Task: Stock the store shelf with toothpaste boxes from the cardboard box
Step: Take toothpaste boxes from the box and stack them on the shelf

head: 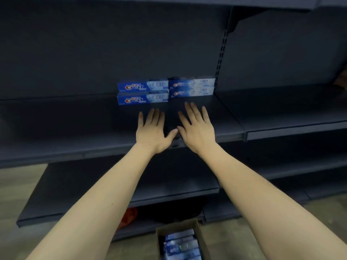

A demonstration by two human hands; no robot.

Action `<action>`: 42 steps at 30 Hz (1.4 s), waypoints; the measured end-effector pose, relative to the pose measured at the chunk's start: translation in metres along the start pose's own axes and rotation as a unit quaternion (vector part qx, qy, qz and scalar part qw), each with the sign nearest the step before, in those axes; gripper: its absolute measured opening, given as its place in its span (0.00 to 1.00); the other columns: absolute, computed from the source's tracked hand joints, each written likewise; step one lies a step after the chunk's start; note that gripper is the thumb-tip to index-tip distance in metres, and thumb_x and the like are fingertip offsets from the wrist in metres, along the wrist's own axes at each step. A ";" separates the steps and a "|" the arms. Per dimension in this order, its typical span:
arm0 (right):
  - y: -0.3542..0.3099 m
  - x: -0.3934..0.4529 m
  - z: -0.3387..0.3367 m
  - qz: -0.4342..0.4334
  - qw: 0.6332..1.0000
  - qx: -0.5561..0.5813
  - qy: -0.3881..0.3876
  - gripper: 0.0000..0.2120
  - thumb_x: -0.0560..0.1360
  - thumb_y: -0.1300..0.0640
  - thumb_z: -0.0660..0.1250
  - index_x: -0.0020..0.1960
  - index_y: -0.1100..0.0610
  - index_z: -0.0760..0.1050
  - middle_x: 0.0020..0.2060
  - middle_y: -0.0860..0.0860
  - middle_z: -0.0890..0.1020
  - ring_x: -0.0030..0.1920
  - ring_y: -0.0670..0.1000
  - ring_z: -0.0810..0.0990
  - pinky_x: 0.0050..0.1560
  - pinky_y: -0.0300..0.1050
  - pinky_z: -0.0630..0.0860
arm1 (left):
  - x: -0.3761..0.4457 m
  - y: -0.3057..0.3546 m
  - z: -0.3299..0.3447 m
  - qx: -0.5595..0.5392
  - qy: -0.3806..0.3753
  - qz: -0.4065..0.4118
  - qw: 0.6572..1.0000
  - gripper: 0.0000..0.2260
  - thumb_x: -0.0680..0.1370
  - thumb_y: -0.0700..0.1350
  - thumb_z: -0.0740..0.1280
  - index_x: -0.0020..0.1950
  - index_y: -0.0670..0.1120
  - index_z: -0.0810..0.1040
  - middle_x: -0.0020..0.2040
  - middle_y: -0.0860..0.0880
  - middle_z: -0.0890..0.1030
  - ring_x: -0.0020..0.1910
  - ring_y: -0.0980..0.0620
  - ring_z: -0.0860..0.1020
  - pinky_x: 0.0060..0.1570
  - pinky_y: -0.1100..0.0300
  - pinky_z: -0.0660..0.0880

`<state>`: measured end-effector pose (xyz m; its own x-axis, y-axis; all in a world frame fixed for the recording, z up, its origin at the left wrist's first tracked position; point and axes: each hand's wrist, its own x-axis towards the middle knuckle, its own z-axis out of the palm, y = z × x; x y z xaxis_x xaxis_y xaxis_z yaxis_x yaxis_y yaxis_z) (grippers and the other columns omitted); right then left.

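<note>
Both hands are empty, fingers straight and spread: the left hand (153,131) and right hand (197,128) hover just in front of four Crest toothpaste boxes (165,90), stacked two high in two piles at the back of the store shelf (75,117). The cardboard box (180,241) sits on the floor below, with more toothpaste boxes inside. The risk: the stacks stand loose, so a careless brush of the fingers when adding the next box could knock the top ones askew or off.
</note>
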<state>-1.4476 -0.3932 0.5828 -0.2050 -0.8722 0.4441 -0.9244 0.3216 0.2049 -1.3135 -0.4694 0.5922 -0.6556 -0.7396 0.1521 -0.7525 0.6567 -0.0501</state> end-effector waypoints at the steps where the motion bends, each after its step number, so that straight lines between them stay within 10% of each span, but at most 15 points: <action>1: 0.003 -0.013 0.002 -0.002 1.000 -0.003 -0.001 0.25 0.77 0.45 0.51 0.66 0.56 0.74 0.69 0.59 0.70 0.71 0.57 0.68 0.70 0.59 0.61 | -0.011 0.008 0.003 -0.001 0.008 0.000 1.000 0.35 0.78 0.65 0.45 0.78 0.44 0.47 0.78 0.46 0.48 0.77 0.49 0.43 0.73 0.45 0.36; 12: 0.026 -0.157 0.041 -0.037 0.999 0.022 -0.015 0.28 0.77 0.47 0.61 0.73 0.58 0.64 0.72 0.58 0.67 0.72 0.57 0.66 0.71 0.57 0.60 | -0.129 0.073 0.088 -0.039 0.046 -0.008 0.998 0.32 0.79 0.59 0.48 0.77 0.42 0.48 0.77 0.41 0.45 0.77 0.45 0.44 0.73 0.48 0.40; 22: 0.012 -0.264 0.129 -0.074 0.974 0.063 -0.205 0.37 0.64 0.43 0.76 0.67 0.59 0.73 0.64 0.58 0.76 0.64 0.57 0.76 0.64 0.56 0.71 | -0.192 0.102 0.208 -0.055 -0.157 0.027 0.986 0.30 0.75 0.56 0.48 0.69 0.40 0.71 0.71 0.40 0.67 0.71 0.42 0.67 0.71 0.47 0.54; 28: -0.015 -0.300 0.209 -0.107 0.944 0.076 -0.303 0.41 0.58 0.43 0.79 0.67 0.57 0.73 0.63 0.55 0.78 0.62 0.55 0.78 0.63 0.50 0.72 | -0.204 0.104 0.302 -0.058 -0.232 0.051 0.970 0.26 0.82 0.53 0.49 0.78 0.45 0.47 0.78 0.46 0.45 0.77 0.49 0.44 0.74 0.53 0.39; 35: -0.050 -0.329 0.330 -0.137 0.903 0.080 -0.400 0.37 0.78 0.48 0.61 0.78 0.58 0.45 0.77 0.56 0.52 0.75 0.55 0.57 0.74 0.48 0.54 | -0.196 0.103 0.432 -0.056 -0.293 0.045 0.953 0.28 0.82 0.50 0.51 0.77 0.43 0.44 0.78 0.45 0.42 0.77 0.48 0.42 0.74 0.53 0.39; 42: -0.093 -0.379 0.475 -0.119 0.865 0.104 -0.476 0.32 0.79 0.51 0.60 0.77 0.59 0.49 0.74 0.55 0.59 0.73 0.55 0.58 0.69 0.47 0.60 | -0.211 0.110 0.577 -0.060 -0.394 0.044 0.916 0.28 0.82 0.50 0.52 0.77 0.42 0.44 0.78 0.44 0.49 0.77 0.47 0.46 0.74 0.53 0.41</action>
<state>-1.4370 -0.2677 -0.0189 -0.0820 -0.8450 -0.5284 -0.9944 0.1051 -0.0138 -1.2941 -0.3264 -0.0150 -0.5902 -0.5289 -0.6099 -0.7139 0.6946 0.0884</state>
